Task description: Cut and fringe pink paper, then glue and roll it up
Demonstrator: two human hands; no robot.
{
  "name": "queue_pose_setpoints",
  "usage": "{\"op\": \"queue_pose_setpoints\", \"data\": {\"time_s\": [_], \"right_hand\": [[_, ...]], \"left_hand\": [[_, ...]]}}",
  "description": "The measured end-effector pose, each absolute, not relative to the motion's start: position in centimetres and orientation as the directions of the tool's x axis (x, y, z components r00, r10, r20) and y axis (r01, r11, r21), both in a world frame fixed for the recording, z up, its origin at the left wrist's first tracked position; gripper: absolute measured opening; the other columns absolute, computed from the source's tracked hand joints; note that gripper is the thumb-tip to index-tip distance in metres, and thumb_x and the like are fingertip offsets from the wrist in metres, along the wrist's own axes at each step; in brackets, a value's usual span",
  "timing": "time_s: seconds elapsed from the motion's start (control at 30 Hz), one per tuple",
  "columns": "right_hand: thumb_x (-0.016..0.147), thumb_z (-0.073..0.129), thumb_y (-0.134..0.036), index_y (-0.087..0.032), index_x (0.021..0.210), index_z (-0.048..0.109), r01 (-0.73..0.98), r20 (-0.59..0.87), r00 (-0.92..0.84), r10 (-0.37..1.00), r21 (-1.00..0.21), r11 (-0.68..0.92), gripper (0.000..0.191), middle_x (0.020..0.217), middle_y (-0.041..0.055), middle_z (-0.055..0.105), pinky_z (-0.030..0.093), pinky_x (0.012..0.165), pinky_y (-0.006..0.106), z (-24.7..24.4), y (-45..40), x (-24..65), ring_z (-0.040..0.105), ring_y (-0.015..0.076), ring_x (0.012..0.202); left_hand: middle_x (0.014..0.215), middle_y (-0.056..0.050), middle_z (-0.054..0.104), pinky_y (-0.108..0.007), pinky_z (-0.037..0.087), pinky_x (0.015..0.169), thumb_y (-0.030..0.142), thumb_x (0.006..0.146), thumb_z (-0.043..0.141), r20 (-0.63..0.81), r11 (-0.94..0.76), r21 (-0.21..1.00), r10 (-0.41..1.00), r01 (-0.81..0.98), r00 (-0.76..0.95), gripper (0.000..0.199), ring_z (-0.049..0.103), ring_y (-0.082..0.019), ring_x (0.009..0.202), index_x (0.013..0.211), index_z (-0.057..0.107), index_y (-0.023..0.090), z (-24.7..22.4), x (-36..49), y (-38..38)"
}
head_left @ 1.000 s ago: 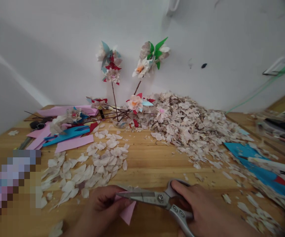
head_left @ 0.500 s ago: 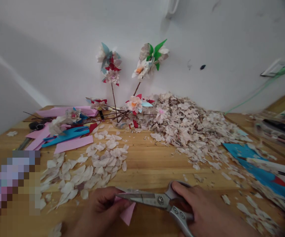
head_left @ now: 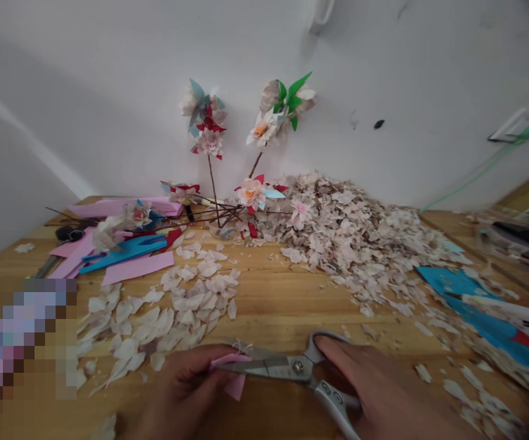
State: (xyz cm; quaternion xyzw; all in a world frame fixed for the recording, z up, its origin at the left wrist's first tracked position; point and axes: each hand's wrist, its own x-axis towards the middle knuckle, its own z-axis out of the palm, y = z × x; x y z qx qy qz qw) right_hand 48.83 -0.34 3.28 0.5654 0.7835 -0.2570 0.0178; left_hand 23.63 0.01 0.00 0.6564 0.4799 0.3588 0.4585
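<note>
Left hand (head_left: 191, 384), thumb and fingers nearly closed, pinches pink paper (head_left: 235, 388); right hand (head_left: 368, 376) curls round the handles of scissors (head_left: 271, 369) lying across it. Paper looks light, thin, easily creased; best pinched at one edge.

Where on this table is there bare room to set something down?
The widest bare patch of table lies between the loose petals on the left and the petal pile on the right, beyond the scissors. It is crowded back left, with pink strips and flowers, and far right, around the blue paper.
</note>
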Motion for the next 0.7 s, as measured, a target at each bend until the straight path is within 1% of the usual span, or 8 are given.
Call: {"op": "queue_pose_setpoints", "data": {"time_s": [0.13, 0.2, 0.33, 0.43, 0.53, 0.7], "right_hand": [[0.066, 0.062, -0.033, -0.023, 0.083, 0.050, 0.878, -0.298, -0.378, 0.877, -0.415, 0.237, 0.022, 0.085, 0.0003, 0.059, 0.034, 0.062, 0.028, 3.20, -0.46, 48.93, 0.054, 0.0201, 0.074], [0.066, 0.062, -0.033, -0.023, 0.082, 0.050, 0.877, -0.294, -0.378, 0.878, -0.418, 0.237, 0.023, 0.084, 0.0000, 0.059, 0.033, 0.061, 0.027, 3.19, -0.50, 48.96, 0.053, 0.0197, 0.073], [0.066, 0.060, -0.027, -0.023, 0.076, 0.049, 0.884, -0.305, -0.366, 0.879, -0.410, 0.225, 0.016, 0.078, -0.0011, 0.059, 0.029, 0.056, 0.025, 3.45, -0.46, 48.72, 0.052, 0.0177, 0.067], [0.063, 0.061, -0.024, -0.023, 0.074, 0.049, 0.888, -0.318, -0.354, 0.879, -0.410, 0.209, 0.017, 0.076, -0.0014, 0.059, 0.027, 0.053, 0.024, 3.60, -0.40, 48.54, 0.051, 0.0170, 0.064], [0.062, 0.060, -0.022, -0.023, 0.075, 0.050, 0.893, -0.318, -0.349, 0.881, -0.397, 0.211, 0.017, 0.075, -0.0012, 0.060, 0.025, 0.053, 0.025, 3.48, -0.40, 48.58, 0.051, 0.0178, 0.063], [0.058, 0.069, -0.029, -0.023, 0.075, 0.050, 0.898, -0.344, -0.336, 0.877, -0.398, 0.188, 0.027, 0.076, -0.0009, 0.061, 0.025, 0.053, 0.024, 3.30, -0.41, 48.70, 0.052, 0.0204, 0.066]], "left_hand": [[0.059, 0.002, 0.065, -0.017, 0.045, 0.055, 0.022, 0.079, 0.050, 0.048, -0.138, 0.946, 0.954, 0.294, 0.295, 0.020, 0.059, -0.013, 0.058, 0.070, 0.068, 0.024, -0.17, 23.63, 0.06], [0.058, 0.002, 0.065, -0.017, 0.045, 0.055, 0.022, 0.079, 0.050, 0.045, -0.137, 0.944, 0.955, 0.301, 0.293, 0.021, 0.059, -0.013, 0.057, 0.068, 0.067, 0.024, -0.12, 23.66, 0.07], [0.056, 0.003, 0.064, -0.018, 0.045, 0.054, 0.022, 0.079, 0.050, 0.040, -0.133, 0.942, 0.956, 0.309, 0.292, 0.022, 0.059, -0.013, 0.055, 0.066, 0.067, 0.023, -0.03, 23.72, -0.01], [0.059, 0.002, 0.066, -0.018, 0.046, 0.057, 0.023, 0.080, 0.050, 0.037, -0.135, 0.942, 0.952, 0.307, 0.302, 0.022, 0.060, -0.014, 0.059, 0.067, 0.067, 0.024, -0.28, 23.65, -0.08], [0.059, 0.002, 0.065, -0.017, 0.045, 0.057, 0.024, 0.080, 0.050, 0.038, -0.131, 0.943, 0.955, 0.306, 0.294, 0.022, 0.060, -0.013, 0.059, 0.066, 0.067, 0.023, -0.51, 23.58, -0.10], [0.059, 0.003, 0.067, -0.016, 0.046, 0.055, 0.023, 0.077, 0.053, 0.049, -0.127, 0.950, 0.963, 0.285, 0.265, 0.018, 0.061, -0.013, 0.059, 0.068, 0.069, 0.025, -0.22, 23.65, -0.02]]}}
